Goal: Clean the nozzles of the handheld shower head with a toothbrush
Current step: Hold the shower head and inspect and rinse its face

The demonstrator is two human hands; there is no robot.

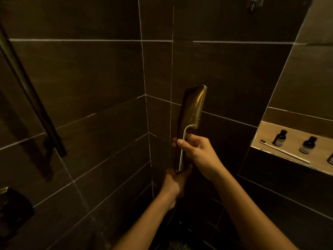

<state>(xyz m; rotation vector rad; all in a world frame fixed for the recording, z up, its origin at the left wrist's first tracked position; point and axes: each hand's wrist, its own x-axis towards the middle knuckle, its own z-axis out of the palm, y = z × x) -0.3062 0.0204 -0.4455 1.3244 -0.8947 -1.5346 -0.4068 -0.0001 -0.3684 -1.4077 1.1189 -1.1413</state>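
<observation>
The handheld shower head is a flat, shiny rectangular paddle with a slim handle, held upright in front of the dark tiled corner. Its polished back faces me; the nozzle side is hidden. My right hand grips the handle just below the head. My left hand holds the bottom end of the handle from below. A white toothbrush lies on the wall niche ledge at the right, well apart from both hands.
Small dark bottles stand on the lit niche ledge behind the toothbrush. A dark vertical bar runs down the left wall, with a dark fixture below it. Dark tiled walls enclose the corner.
</observation>
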